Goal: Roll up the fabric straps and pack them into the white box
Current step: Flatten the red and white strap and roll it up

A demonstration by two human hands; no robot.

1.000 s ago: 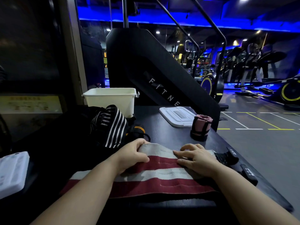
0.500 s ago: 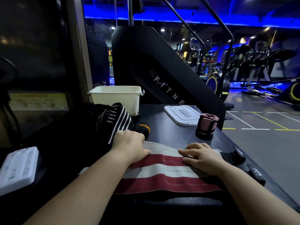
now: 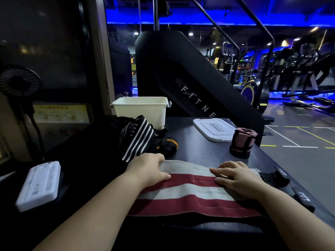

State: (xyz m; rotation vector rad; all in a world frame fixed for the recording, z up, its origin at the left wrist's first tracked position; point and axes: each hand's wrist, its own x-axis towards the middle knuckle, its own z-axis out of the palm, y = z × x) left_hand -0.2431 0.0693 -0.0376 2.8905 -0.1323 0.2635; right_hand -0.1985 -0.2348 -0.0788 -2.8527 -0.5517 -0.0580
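Strap in hand: the red-and-white strap (image 3: 192,194) lies flat on the table (image 3: 197,142) at 6 o'clock, its long way running 9 to 3, not yet rolled.
Left hand: the left hand (image 3: 146,170) sits at the strap's far edge toward 10 o'clock, fingers curled over that edge and thumb on the first red stripe, pinching the cloth.
Right hand: the right hand (image 3: 239,178) lies on top toward 2 o'clock, fingers nearly straight, pressing down and gripping nothing.
White box: the white box (image 3: 139,113) stands open at 11 o'clock, well apart from the strap; its inside is hidden.
Step, as I judge it: flattening the strap and setting the first turn.
Doing it well: make the first tuck small and tight, square to the stripes. Walk both hands evenly so neither side runs ahead. Let the flat hand hold tension while the other turns.
Risk: a slack start would likely cone out and unwind on the lift.
Nearby: a rolled pink strap (image 3: 243,142) stands at 1 o'clock beside the lid (image 3: 213,128); black-and-white straps (image 3: 137,138) are heaped at 11 o'clock, before the box.
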